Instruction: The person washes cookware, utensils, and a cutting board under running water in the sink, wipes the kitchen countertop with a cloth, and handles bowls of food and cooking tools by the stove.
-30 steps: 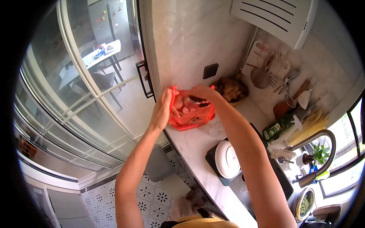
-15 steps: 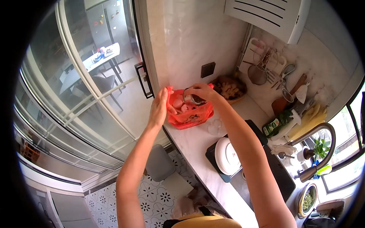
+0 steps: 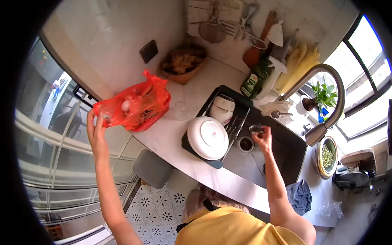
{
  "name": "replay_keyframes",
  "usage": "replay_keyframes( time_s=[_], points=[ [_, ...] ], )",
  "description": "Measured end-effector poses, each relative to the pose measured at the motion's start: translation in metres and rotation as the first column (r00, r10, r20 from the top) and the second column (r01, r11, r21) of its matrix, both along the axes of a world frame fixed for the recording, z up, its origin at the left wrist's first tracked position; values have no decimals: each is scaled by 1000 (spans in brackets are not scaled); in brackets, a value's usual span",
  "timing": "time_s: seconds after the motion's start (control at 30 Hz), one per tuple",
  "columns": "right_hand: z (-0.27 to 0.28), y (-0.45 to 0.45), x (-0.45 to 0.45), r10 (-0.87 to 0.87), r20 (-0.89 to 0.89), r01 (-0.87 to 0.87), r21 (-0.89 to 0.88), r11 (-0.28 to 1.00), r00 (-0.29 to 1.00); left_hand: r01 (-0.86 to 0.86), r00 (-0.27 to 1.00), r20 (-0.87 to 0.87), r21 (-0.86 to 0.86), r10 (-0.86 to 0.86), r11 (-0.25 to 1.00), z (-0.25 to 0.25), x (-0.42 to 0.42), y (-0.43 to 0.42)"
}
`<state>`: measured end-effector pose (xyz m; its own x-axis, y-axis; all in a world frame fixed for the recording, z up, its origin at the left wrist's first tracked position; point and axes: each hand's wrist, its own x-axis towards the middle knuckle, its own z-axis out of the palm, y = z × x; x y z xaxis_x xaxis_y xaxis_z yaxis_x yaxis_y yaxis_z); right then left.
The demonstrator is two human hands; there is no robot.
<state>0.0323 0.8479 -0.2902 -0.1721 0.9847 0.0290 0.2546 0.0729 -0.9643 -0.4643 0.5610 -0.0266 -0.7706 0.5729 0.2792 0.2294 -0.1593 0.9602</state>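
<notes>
My left hand (image 3: pixel 97 132) is closed on the edge of a red plastic bag (image 3: pixel 139 104), pulling it out to the left. The bag lines a red basket (image 3: pixel 157 116) on the counter, and pale scraps, one round like an eggshell, show inside. Over the sink (image 3: pixel 281 159), my right hand (image 3: pixel 264 139) grips a small round sink strainer (image 3: pixel 256 129) by its side. Just left of and below the strainer is the round drain opening (image 3: pixel 246 144).
A dish rack (image 3: pixel 216 164) with an upturned white plate (image 3: pixel 208 139) and bowls (image 3: pixel 221 109) stands left of the sink. A clear glass (image 3: pixel 180 110) sits beside the red basket. The curved faucet (image 3: pixel 339 98) arches over the sink's right side. Behind are a green bottle (image 3: pixel 251 83) and a brown basket (image 3: pixel 183 63).
My right hand has moved with the strainer from above the red bag to over the sink near the drain. My left hand still holds the bag's edge. The view has turned right.
</notes>
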Motion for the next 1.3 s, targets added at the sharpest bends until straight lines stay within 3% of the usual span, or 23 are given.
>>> replay_keyframes(
  time_s=[0.03,0.07,0.1,0.13,0.17,0.2,0.23,0.27,0.33,0.37,0.47,0.5,0.57,0.63,0.7,0.83,0.93,1.0,1.03,1.13,1.2,1.27,1.3],
  points=[
    [-25,-7,9,-54,-7,53,-12,999,999,-9,1000,-12,6,9,1000,-2,0,4],
    [-36,-16,13,-76,180,67,55,996,981,-9,1000,-12,1,9,1000,-3,4,11],
    [-51,-21,13,-80,160,84,-20,996,984,-47,999,-18,8,47,999,-1,8,15],
    [-122,-7,29,-143,291,125,79,989,946,-102,994,-34,18,103,995,3,8,14],
    [-123,-10,24,-146,172,183,-220,958,974,-76,996,-55,-10,76,997,2,2,13],
    [-126,-12,24,-133,323,207,-207,956,937,-93,982,-169,-19,89,995,3,-1,16],
    [-126,-15,24,-155,508,176,8,984,847,-101,957,-278,-35,88,994,5,-1,20],
    [-113,-14,16,-242,575,276,29,961,782,-122,949,-297,-34,106,992,8,1,24],
    [-71,-1,-8,-481,410,304,425,852,775,-53,958,-282,5,52,999,14,4,37],
    [-17,-2,-33,-483,238,339,462,820,843,-54,954,-296,5,53,999,16,1,44],
    [68,-3,-94,-292,62,216,533,818,954,-2,907,-420,-24,-9,1000,22,-1,71],
    [88,-8,-117,-215,13,180,494,851,977,96,966,-223,-156,-130,983,29,1,82],
    [116,-22,-155,-41,11,29,535,844,999,-1,841,-524,-250,-135,968,12,-17,108],
    [124,-34,-196,181,-89,-117,479,870,979,-92,698,-701,-296,-151,951,10,4,135],
    [151,-52,-236,318,16,-273,554,786,948,-56,751,-628,-368,-204,928,2,12,153],
    [209,-66,-328,474,-215,-330,481,813,854,-85,697,-705,-262,-131,961,2,0,148],
    [220,-49,-381,460,-162,-335,485,808,873,-76,691,-703,-301,-167,951,9,-16,138],
    [225,-39,-400,654,-30,-621,284,730,756,-74,683,-699,-355,-212,932,7,-24,135],
    [226,-36,-406,652,-32,-621,276,734,757,-6,715,-640,-409,-283,912,5,-27,136],
    [240,-34,-409,644,-37,-597,339,727,764,139,711,-588,-420,-386,897,-9,-37,144],
    [251,-31,-406,701,52,-632,484,605,711,214,676,-607,-380,-417,900,-15,-42,146],
    [263,-26,-407,718,94,-656,502,563,689,346,738,-372,-508,-563,789,-17,-44,145],
    [266,-23,-406,735,137,-680,521,516,664,358,731,-371,-506,-573,785,-17,-43,143]
  ],
)
